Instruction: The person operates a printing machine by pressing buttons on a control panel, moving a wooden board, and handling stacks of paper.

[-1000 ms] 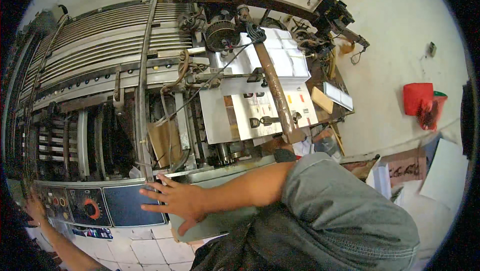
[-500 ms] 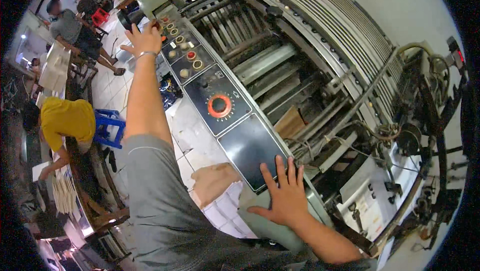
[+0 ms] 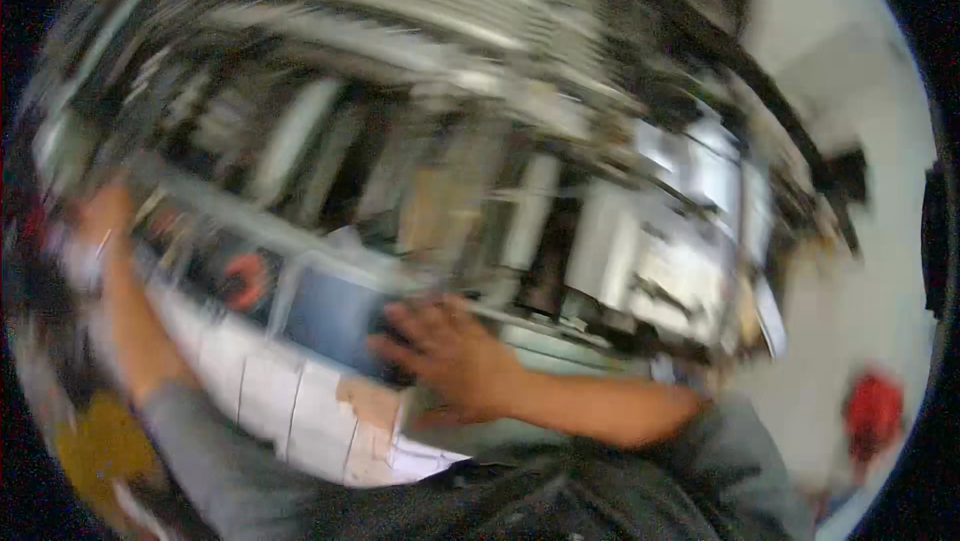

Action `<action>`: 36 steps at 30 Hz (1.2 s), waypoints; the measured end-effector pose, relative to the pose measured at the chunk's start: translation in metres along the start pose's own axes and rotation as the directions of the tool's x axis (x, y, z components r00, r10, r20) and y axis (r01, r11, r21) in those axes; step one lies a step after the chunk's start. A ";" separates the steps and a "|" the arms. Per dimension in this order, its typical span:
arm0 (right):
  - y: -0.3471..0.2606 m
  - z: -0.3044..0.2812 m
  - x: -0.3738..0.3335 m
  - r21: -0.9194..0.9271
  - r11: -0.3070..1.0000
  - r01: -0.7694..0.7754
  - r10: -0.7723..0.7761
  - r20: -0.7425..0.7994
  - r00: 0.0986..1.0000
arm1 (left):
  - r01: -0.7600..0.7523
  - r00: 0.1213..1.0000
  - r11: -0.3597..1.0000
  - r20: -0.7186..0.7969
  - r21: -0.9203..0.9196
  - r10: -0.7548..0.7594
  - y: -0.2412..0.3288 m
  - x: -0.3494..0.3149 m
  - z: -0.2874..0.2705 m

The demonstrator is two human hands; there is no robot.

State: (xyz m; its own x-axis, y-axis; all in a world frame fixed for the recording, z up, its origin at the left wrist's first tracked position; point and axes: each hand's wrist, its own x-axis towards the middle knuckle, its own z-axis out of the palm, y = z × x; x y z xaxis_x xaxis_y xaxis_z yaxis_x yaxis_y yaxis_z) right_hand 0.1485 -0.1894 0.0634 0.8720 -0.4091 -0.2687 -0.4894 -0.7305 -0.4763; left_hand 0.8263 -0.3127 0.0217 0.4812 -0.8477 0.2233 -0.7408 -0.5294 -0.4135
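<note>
The view is smeared by motion. My right hand (image 3: pixel 455 356) lies with fingers apart at the end of the control panel's blank dark plate (image 3: pixel 335 316), and it holds nothing I can see. At the far left my left hand (image 3: pixel 103 213) is by the other end of the panel, near its row of buttons. Its fingers are too blurred to read. Between my hands, on the panel, is the orange-ringed dial (image 3: pixel 245 281). Beyond the panel runs the large machine with its bars and rollers (image 3: pixel 300 141).
White tiles (image 3: pixel 270 386) and a brown piece of cardboard or paper (image 3: pixel 370 403) lie below the panel. A pale wall (image 3: pixel 830 271) rises at the right, with a blurred red object (image 3: pixel 873 411) near it. Someone's yellow shirt (image 3: pixel 105 451) shows at lower left.
My view has swung to the right, so the panel and my left hand now appear farther left. More of the machine's right end and the wall show. My right hand stays by the panel's near end.
</note>
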 end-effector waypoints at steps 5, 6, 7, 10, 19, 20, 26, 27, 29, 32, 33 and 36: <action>0.020 0.034 -0.011 0.088 0.992 0.089 -0.067 -0.230 0.971 | 0.070 0.996 0.997 0.054 -0.030 -0.068 0.001 0.034 0.019; 0.021 0.038 -0.015 0.085 0.993 0.076 -0.052 -0.255 0.966 | 0.082 0.995 0.996 0.061 -0.024 -0.080 0.009 0.035 0.016; 0.021 0.042 -0.017 0.084 0.994 0.075 -0.048 -0.281 0.959 | 0.084 0.994 0.996 0.066 -0.025 -0.083 0.016 0.041 0.009; 0.015 0.042 -0.024 0.067 0.994 0.081 -0.055 -0.324 0.945 | 0.091 0.994 0.995 0.063 -0.034 -0.089 0.020 0.046 -0.016; 0.004 0.051 -0.018 -0.030 0.981 0.189 -0.185 -0.414 0.891 | 0.067 0.870 0.982 -0.471 -0.178 -0.145 -0.005 -0.069 -0.096; 0.009 0.056 -0.019 -0.026 0.987 0.157 -0.153 -0.424 0.893 | 0.004 0.811 0.970 -0.566 -0.243 -0.145 0.028 -0.102 -0.115; 0.007 0.044 -0.039 -0.086 0.995 0.046 -0.073 -0.343 0.937 | -0.400 0.865 0.446 -0.491 -0.800 -0.104 0.195 -0.427 -0.264; 0.001 0.040 -0.040 -0.113 0.992 0.054 -0.090 -0.342 0.935 | -0.310 0.912 0.410 -0.390 -0.858 -0.126 0.215 -0.479 -0.264; -0.007 0.042 -0.039 -0.146 0.987 0.070 -0.116 -0.333 0.936 | -0.337 0.918 0.189 -0.367 -0.922 -0.153 0.266 -0.567 -0.281; -0.003 0.056 -0.032 -0.159 0.978 0.132 -0.192 -0.456 0.869 | -0.176 0.984 0.086 -0.177 -0.981 -0.010 0.320 -0.653 -0.308; 0.004 0.065 -0.029 -0.145 0.976 0.162 -0.214 -0.501 0.839 | -0.169 0.985 0.069 -0.170 -0.983 -0.021 0.332 -0.669 -0.318; 0.005 0.069 -0.043 0.367 0.887 0.281 -0.016 -0.584 0.812 | -0.146 0.988 -0.070 -0.143 -0.987 -0.053 0.362 -0.696 -0.327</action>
State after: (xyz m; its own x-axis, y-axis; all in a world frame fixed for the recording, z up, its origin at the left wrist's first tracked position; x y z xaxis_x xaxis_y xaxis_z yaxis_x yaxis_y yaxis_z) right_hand 0.1084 -0.1376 0.0146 0.7164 -0.6399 0.2781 -0.1897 -0.5622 -0.8049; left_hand 0.0695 0.0747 0.0054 0.4483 -0.8144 0.3686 -0.4809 0.1278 0.8674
